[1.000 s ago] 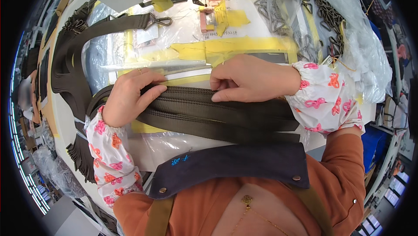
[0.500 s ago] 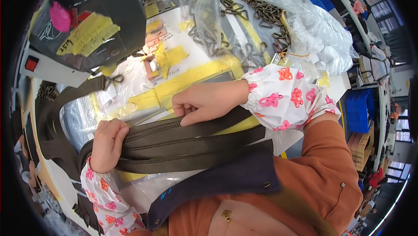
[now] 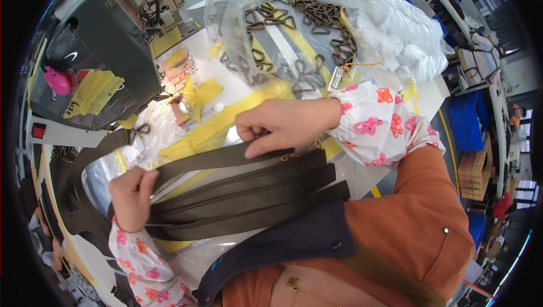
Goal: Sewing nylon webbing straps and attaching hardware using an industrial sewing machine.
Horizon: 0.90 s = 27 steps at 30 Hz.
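Note:
A single dark olive webbing strap [image 3: 212, 159] stretches between my two hands, lifted apart from the others. My left hand [image 3: 133, 196] is closed around its left part. My right hand [image 3: 283, 126] pinches it nearer its right end, fingers curled under and mostly hidden. Below it, side by side, lies a bundle of similar straps [image 3: 249, 196] with stitched edges, running left under my left hand. Further left, a strap end with a metal hook [image 3: 141, 130] rests near the machine.
A dark sewing machine [image 3: 96, 52] stands at the far left. Behind my right hand, a clear plastic bag [image 3: 390, 38] lies beside many bronze metal hooks and rings [image 3: 317, 15]. Yellow tape [image 3: 237, 106] crosses the white tabletop. Blue bins [image 3: 468, 120] stand at the right.
One strap has come away from the bundle and now spans between my hands, with a gap below it. My right hand has shifted slightly right; my left moved slightly down and left.

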Tool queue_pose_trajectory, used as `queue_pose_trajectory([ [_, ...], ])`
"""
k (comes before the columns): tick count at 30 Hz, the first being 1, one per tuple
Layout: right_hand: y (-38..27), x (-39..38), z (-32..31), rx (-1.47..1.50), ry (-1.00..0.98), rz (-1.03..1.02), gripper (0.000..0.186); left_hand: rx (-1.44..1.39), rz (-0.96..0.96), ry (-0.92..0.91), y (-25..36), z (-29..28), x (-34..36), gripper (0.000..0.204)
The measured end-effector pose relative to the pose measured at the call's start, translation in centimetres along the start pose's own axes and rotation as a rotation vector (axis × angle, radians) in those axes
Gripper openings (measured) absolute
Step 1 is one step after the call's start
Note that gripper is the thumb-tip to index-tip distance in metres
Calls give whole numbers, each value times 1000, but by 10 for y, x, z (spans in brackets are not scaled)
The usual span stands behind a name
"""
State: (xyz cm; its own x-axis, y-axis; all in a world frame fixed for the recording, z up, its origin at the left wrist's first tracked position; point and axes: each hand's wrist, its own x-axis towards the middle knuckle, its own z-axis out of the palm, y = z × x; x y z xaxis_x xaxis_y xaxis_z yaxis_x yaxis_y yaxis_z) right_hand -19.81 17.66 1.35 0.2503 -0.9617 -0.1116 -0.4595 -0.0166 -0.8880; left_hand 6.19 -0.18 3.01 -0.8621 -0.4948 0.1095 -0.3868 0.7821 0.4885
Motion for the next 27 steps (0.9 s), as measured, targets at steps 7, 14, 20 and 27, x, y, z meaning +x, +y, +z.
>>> queue_pose_trajectory([
  [7, 11, 42, 43, 142, 141, -158, 25, -58, 323, -193, 12, 20, 28, 34],
  [14, -2, -12, -40, -265, 231, 0, 15, -366, 18, -194, 7, 53, 40, 20],
  [20, 76, 14, -110, -967, 711, 54, 14, -459, 59, -188, 9, 63, 46, 21],
  [27, 75, 46, -131, -1046, 373, 207, 20, -470, 59, -195, 3, 66, 47, 21],
])
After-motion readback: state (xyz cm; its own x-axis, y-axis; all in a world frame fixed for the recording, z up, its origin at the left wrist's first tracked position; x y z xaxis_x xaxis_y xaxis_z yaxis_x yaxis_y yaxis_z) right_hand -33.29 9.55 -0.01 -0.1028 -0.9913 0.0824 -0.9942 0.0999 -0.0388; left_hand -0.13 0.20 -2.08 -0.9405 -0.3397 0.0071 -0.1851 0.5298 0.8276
